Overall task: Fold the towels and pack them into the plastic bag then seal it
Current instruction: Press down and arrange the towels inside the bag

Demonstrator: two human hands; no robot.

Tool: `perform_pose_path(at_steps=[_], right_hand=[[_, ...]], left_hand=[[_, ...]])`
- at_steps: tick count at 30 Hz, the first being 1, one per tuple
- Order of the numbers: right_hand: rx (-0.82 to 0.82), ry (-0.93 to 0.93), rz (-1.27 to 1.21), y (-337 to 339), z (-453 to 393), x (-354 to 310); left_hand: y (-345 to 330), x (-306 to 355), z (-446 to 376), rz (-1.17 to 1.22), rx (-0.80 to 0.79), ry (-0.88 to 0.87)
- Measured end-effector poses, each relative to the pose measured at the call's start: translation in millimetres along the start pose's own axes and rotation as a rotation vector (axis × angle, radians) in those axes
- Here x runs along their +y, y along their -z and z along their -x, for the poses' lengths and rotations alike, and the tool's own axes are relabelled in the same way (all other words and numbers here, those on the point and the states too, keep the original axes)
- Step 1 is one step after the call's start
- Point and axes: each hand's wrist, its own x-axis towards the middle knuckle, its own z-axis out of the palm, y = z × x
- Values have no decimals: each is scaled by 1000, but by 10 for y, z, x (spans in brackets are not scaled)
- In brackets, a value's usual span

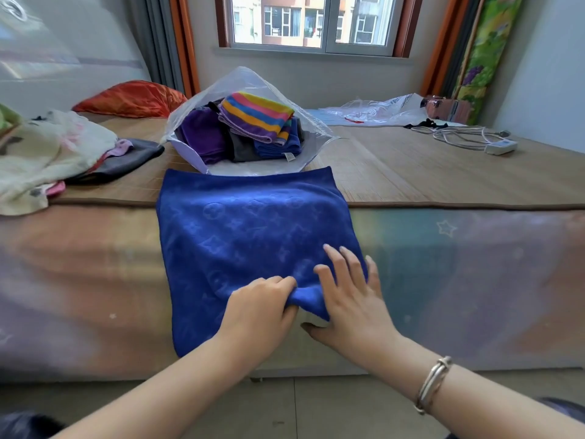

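1. One dark blue embossed microfibre towel (247, 229) lies spread in the centre of the frame, draped over the bed's near edge. Its far end rests on the woven straw bed mat (411, 172); its near end hangs down the bed's side.
2. The towel's long axis runs from the bottom of the frame up toward the window (311, 23), with the far edge touching the bag.
3. One clear plastic bag (247, 80) sits open just above the towel, in the upper centre. It holds several folded towels; the exact count cannot be told. On top lies a rainbow-striped folded towel (256, 114), with a purple folded towel (204, 136) at its left and a blue folded towel (278, 147) beneath it.
4. Two hands are at the towel's lower right corner. The left hand (259, 308) has its fingers curled, pinching a raised fold of blue cloth.
5. The right hand (351, 296) lies flat, fingers straight and spread, pressing on the towel just right of that fold. A silver bangle (432, 384) circles its wrist.
6. At the left of the frame is a pile of cream and grey clothes (53, 153), with one orange satin pillow (129, 98) above it.
7. At the upper right lie one white power strip with its cable (500, 145) and a second crumpled plastic bag (380, 110).
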Motion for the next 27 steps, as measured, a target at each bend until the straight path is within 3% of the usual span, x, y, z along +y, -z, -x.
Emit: perform_pose_path(at_steps=[7,12,14,21,24,27], right_hand=[[-50,-14,-160,213,-191,-23],[-8,76,49,319,-207,-21],[-33,70,4,400,-236,-1],[80,-141,-399,644,-484,239],[129,-256,-602,562,-696,339],[121,-398,-758,451,-1006,498]], left_hand=[[-69,-138,21,-153,-13,15],[158,-386,9,-301,11,111],[307,-516,26,-279,40,152],[875,-937,40,-83,107,387],[1004,-1139,-93,-27,199,334],[1107,-1365,-360,15,151,248]])
